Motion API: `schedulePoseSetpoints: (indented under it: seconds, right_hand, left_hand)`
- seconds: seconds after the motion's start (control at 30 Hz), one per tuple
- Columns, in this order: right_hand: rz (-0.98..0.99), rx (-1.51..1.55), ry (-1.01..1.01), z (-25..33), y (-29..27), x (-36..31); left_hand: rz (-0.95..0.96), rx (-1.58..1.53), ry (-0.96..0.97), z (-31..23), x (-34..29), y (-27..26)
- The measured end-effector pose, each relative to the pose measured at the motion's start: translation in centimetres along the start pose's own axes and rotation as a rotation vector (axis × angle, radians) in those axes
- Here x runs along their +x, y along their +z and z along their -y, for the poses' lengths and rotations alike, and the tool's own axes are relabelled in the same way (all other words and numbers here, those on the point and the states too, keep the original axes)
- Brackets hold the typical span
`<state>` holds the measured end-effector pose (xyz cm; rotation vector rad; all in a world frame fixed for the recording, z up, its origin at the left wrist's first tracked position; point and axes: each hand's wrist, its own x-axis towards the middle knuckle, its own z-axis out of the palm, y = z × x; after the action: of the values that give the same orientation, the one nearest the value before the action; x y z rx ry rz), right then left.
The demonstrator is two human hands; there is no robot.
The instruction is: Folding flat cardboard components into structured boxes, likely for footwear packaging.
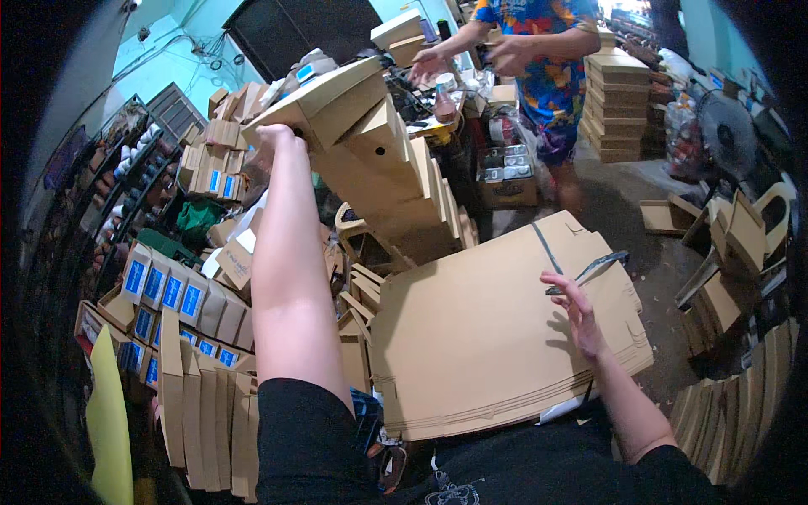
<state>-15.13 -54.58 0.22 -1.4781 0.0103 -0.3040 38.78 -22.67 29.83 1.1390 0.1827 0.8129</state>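
My left arm stretches far forward, and my left hand grips the near left corner of a shallow cardboard box on top of a tall, leaning stack. Its fingertips are partly hidden against the box. My right hand has its fingers apart and nothing in them, over the right part of a pile of flat cardboard sheets in front of me. A dark plastic strap lies loosely across that pile, close to my right fingertips. Below the top box, the stack of cardboard boxes stands just beyond the sheets.
A person in a bright patterned shirt stands beyond the stack, both hands out. Folded boxes line my left, near blue-labelled cartons. More boxes rise at the back right, near a fan. Thread shelves stand left.
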Motion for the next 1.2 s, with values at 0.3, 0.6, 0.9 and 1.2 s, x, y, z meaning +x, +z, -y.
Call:
schedulePoseSetpoints:
  seconds: [0.3,0.6,0.9,1.2]
  right_hand:
    - [-0.042,-0.061,-0.021,-0.4,-1.1,-2.5]
    - [-0.124,-0.142,-0.054,0.6,-1.7,-4.2]
    - [-0.341,-0.874,-0.216,3.4,-7.3,-5.7]
    - [-0.213,-1.373,0.099,0.6,-7.9,-6.0]
  left_hand:
    - [0.200,0.019,-0.122,6.2,1.7,-0.5]
    - [0.295,-0.105,-0.186,1.2,-8.9,-4.6]
    - [1.280,0.797,0.020,10.0,-20.1,-27.4]
    - [1.177,0.997,-0.130,10.7,-28.8,-39.5]
